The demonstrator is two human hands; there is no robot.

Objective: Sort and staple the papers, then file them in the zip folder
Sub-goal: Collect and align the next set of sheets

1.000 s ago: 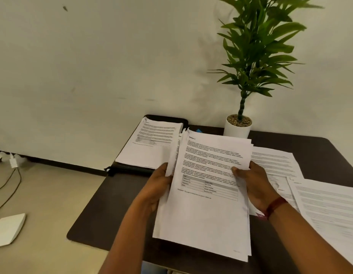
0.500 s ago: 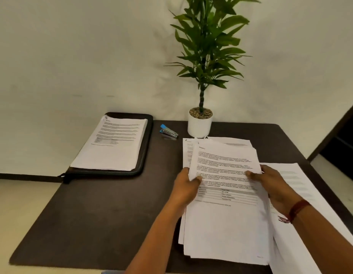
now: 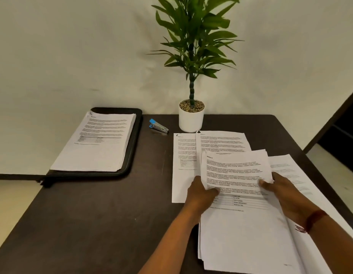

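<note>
Head view looks down on a dark table (image 3: pixel 92 214) where sorting is under way and, as I judge it, stapling has not begun for this batch. The left hand (image 3: pixel 201 193) grips the left edge of a thick stack (image 3: pixel 241 240) of printed papers, fingers curled under and thumb on top. The right hand (image 3: pixel 280 192) pinches the right edge of the top sheets (image 3: pixel 235 169), thumb over them; these sheets are bowed up off the stack between the two hands.

Two loose sheets (image 3: pixel 183 155) lie flat just beyond the stack, overlapping each other, and a further pile (image 3: pixel 290 167) lies to the right, partly under the right forearm. The stapler (image 3: pixel 159 126) sits untouched near the back edge, between the zip folder (image 3: pixel 120 110) and a potted plant (image 3: pixel 191 119). The folder lies flat at the back left with a separate bundle (image 3: pixel 98 143) resting on top of it; whether its zip is open I cannot tell.

The step in hand looks like peeling one set off the stack to place with its matching pages. The next move calls for a clean separation: the right thumb must take only the intended sheets, while the left hand pins the rest so they do not fan out or slide off the near edge. Then the set needs squaring before the stapler is fetched.
</note>
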